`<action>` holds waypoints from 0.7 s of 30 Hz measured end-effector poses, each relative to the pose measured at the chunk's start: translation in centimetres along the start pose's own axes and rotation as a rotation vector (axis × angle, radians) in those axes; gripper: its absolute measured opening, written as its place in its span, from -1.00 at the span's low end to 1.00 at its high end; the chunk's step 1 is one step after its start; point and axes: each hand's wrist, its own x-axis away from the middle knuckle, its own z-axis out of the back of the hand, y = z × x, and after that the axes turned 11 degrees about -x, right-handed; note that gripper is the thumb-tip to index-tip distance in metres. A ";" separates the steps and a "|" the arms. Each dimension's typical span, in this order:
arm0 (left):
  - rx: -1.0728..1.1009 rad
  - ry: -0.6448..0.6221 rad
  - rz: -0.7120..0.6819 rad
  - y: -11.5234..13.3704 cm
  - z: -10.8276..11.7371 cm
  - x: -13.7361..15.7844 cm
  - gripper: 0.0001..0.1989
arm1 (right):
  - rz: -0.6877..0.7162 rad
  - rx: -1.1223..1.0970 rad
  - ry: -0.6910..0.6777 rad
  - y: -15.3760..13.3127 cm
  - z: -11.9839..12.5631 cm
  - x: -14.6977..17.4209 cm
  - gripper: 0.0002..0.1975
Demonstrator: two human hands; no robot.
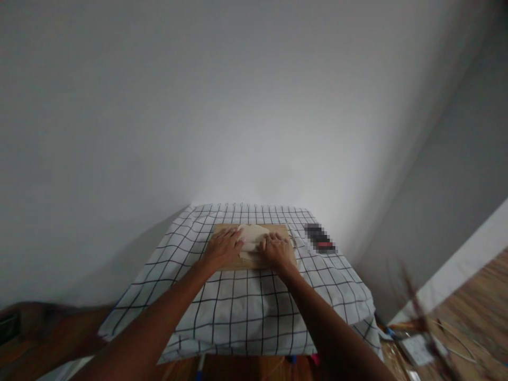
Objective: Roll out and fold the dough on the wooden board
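A pale cream sheet (253, 233), soft-looking and with a crease across its front part, lies on a wooden board (228, 266). I cannot make out whether it is dough or cloth. My left hand (224, 245) rests on the board and the sheet's left side, fingers stretched out and slightly apart. At the sheet's right edge, my right hand (275, 248) has its fingers bent and drawn together, thumb side against the sheet. Both hands cover parts of the sheet's edges and of the board.
Under the board is a table with a white, black-checked cloth (238, 301). A dark, pixelated item (319, 238) lies to the board's right. Behind stands a plain wall (254, 106). Cables and a whitish object (420, 349) are on the floor at lower right.
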 end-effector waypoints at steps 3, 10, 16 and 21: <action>-0.010 0.031 -0.012 0.1 0.2 0.4 -0.49 | -0.028 -0.018 0.074 -1.5 -0.9 3.6 -0.47; -0.017 0.051 -0.045 0.0 0.5 1.2 -0.52 | 0.032 -0.057 0.123 -3.0 -1.4 6.7 -0.39; -0.055 0.043 -0.059 -0.1 -0.6 -0.1 -0.55 | 0.086 -0.028 0.042 0.4 -0.2 -0.1 -0.50; -0.061 0.075 -0.005 -0.4 -2.1 -2.2 -0.58 | 0.125 -0.022 -0.111 1.9 -0.6 -6.8 -0.52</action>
